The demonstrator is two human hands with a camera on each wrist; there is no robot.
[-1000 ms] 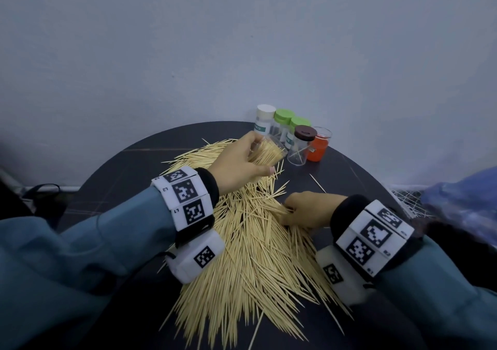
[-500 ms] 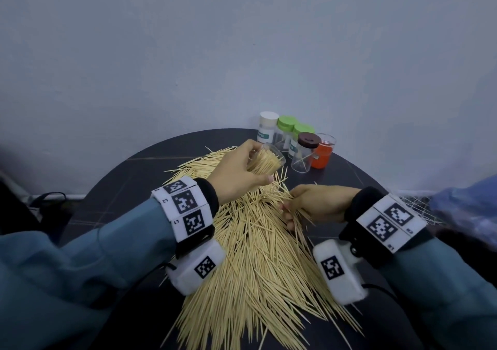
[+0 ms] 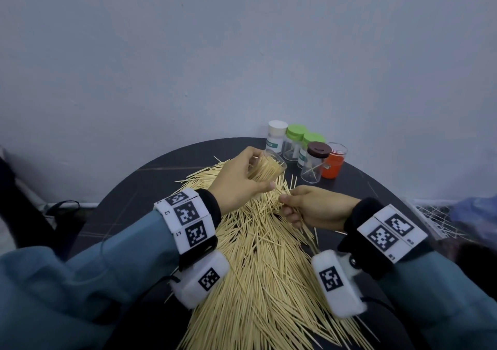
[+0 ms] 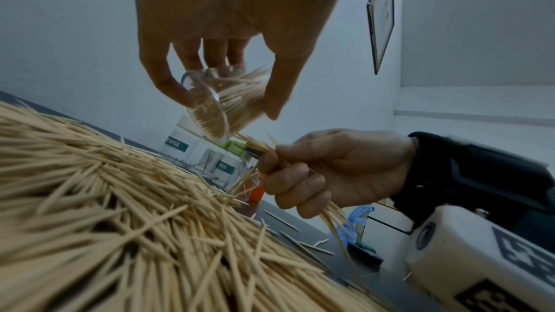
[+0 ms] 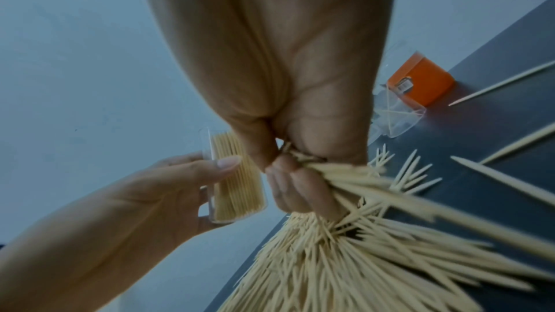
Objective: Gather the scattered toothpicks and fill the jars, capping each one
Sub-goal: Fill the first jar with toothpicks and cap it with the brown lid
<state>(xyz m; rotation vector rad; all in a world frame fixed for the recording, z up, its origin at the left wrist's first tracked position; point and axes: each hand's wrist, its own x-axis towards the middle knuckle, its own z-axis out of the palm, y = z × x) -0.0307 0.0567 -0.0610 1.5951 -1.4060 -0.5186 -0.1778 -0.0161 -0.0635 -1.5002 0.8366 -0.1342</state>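
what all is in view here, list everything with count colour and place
toothpick pile: one, pale wood, spread across the table's middle and near side
held jar: one, clear, almost full of toothpicks, tilted in the left hand
held toothpicks: a small bunch, pale wood, in the right hand, beside the held jar's mouth
capped jars: four, caps white, green, green and brown, at the table's far edge
orange jar: one, no cap, right of the brown-capped one
table: one, round, dark
wall: pale grey, behind the table
left hand: grips the held jar
right hand: pinches the bunch
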